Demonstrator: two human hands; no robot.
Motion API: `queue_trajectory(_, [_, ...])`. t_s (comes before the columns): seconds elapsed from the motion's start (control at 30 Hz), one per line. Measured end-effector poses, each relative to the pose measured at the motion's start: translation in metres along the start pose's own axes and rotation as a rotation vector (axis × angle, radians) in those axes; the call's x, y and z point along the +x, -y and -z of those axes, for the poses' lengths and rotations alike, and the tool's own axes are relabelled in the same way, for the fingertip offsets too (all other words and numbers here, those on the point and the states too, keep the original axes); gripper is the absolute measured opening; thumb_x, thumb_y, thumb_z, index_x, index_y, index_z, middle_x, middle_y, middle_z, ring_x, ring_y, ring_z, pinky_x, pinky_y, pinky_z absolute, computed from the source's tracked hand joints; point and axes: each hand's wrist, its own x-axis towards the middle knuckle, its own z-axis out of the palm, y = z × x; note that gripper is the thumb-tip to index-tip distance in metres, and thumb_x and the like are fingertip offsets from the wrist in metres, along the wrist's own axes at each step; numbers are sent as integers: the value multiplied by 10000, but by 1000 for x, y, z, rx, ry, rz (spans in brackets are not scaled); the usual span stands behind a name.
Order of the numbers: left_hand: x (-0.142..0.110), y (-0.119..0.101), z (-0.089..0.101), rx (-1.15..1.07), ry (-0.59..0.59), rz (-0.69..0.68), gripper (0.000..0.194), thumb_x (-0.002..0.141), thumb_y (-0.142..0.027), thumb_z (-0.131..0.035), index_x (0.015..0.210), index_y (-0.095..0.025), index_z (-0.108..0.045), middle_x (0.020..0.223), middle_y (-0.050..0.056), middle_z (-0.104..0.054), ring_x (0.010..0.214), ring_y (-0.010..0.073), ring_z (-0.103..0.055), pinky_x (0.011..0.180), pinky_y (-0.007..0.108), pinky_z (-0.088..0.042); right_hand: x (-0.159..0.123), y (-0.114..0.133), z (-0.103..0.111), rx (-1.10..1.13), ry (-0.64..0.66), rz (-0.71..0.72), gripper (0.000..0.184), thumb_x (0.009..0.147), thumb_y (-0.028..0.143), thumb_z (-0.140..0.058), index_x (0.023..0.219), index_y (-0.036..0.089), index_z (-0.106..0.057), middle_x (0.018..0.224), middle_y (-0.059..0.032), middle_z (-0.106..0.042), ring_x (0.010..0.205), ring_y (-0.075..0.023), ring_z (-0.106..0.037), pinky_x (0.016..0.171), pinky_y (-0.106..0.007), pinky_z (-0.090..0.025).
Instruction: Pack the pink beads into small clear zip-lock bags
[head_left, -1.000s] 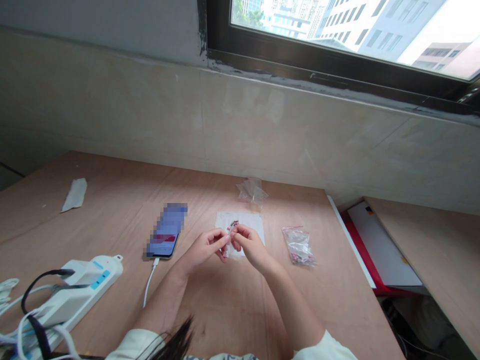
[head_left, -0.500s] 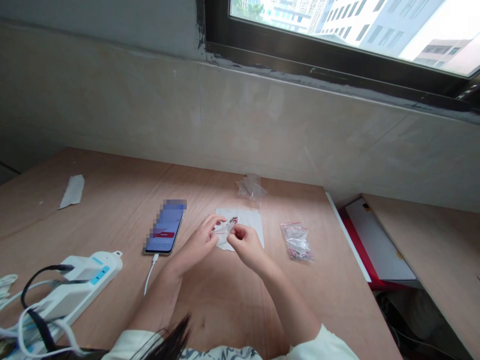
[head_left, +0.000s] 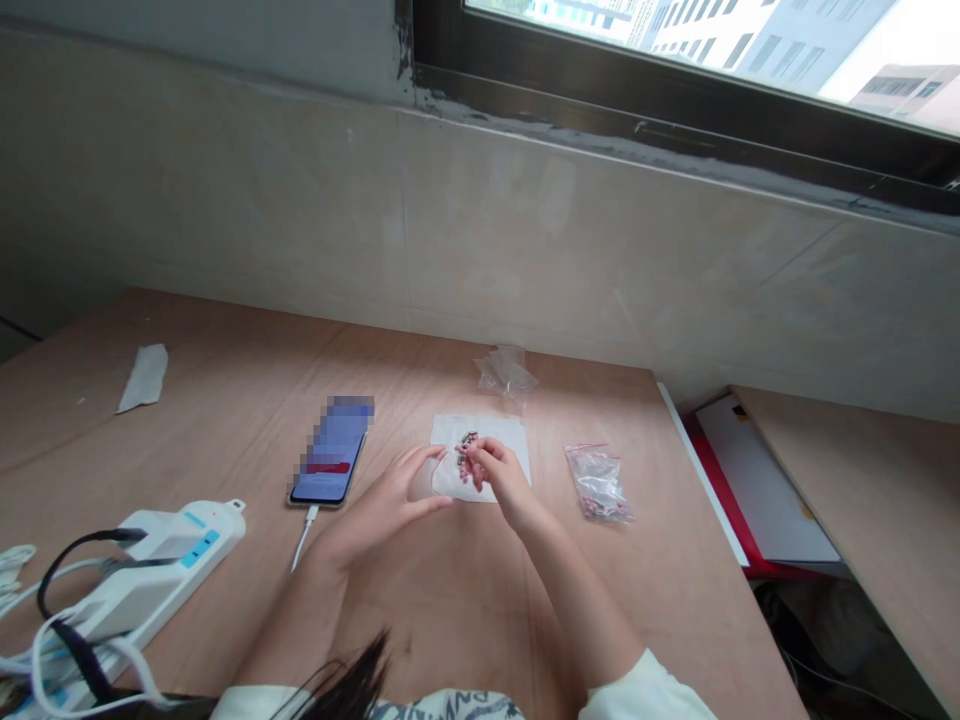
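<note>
At centre, the person's right hand [head_left: 506, 478] pinches near small pink pieces [head_left: 471, 478], its grip unclear; the left hand [head_left: 397, 500] curves open, apparently touching thin clear plastic [head_left: 426, 476].

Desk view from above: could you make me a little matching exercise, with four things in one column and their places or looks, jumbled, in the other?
Things:
1. Phone
2. Power strip
3. Clear bag with a red top edge
4. White sheet

Places or looks:
A. To the right of the right hand, with pink bits inside
B. Showing a mostly blue screen
C. Bearing small pink and dark pieces
D. At the near left, with plugs in it

Right pairs: 1-B, 2-D, 3-A, 4-C
</note>
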Motion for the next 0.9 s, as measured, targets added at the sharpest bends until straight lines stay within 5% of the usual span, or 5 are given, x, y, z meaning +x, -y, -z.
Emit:
queue_trajectory(0.13, [7,14,-1,102,-88,-5,455,688,-414,-540,1086,-215,-442,1144,65,-485,1095,216,-404,940,351,-297,34,-10,12,-556,-319,197,67,635,176,-497,699,170,-518,769,-44,-509,759,-162,-460,705,-309,-354])
queue_trajectory(0.3, [15,20,1,155,-103,1,437,685,-428,-538,1053,-204,-457,1107,71,-509,1062,218,-428,908,350,-324,52,-17,16,-890,-243,210,94,655,101,-478,671,154,-554,786,-81,-510,817,-201,-442,729,-334,-337])
queue_trajectory(0.63, [22,30,-6,203,-121,-2,446,664,-431,-559,1036,-200,-478,1075,70,-534,1040,232,-439,892,359,-323,37,-11,17,-832,-271,198,41,656,138,-536,640,160,-567,763,-72,-525,795,-195,-453,713,-322,-332])
queue_trajectory(0.8, [23,30,-15,200,-147,-6,430,658,-410,-571,1023,-201,-483,1063,67,-538,1027,233,-448,888,361,-322,11,1,-1,-637,-28,349,104,716,264,-522,729,204,-605,729,-33,-570,760,-166,-477,729,-305,-334])
queue_trajectory(0.9, [23,27,-15,207,-150,-2,442,660,-413,-567,1033,-193,-477,1071,73,-534,1027,237,-443,883,363,-323,14,-4,3,-682,-186,288,134,722,239,-507,809,185,-594,806,-66,-566,799,-183,-471,736,-311,-339])
